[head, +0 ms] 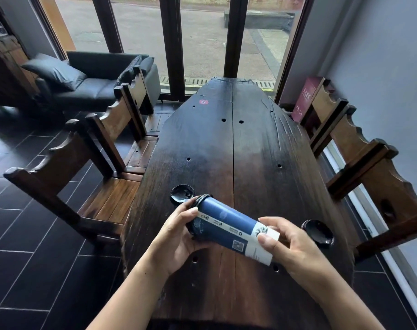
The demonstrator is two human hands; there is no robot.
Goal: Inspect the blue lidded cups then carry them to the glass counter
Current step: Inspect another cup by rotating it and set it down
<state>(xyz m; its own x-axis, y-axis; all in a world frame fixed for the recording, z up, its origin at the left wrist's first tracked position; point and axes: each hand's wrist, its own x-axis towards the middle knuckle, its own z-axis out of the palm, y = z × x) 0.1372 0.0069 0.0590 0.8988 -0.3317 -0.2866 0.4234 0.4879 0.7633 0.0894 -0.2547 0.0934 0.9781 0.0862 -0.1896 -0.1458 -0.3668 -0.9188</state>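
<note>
Head camera looks steeply down, close above the table point(250, 144).

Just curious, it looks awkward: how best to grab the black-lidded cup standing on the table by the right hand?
The black-lidded cup stands upright, so probably wrap its round side wall just below the top, coming in level from the right. The right hand is nearest, but holds the blue cup.

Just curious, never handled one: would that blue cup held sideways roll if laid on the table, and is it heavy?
Likely yes: the blue lidded cup is round and slightly tapered, so it should roll in a curve. It seems light, as the left hand and right hand hold it mostly by fingertips. Its paper-like wall may dent if squeezed.
</note>
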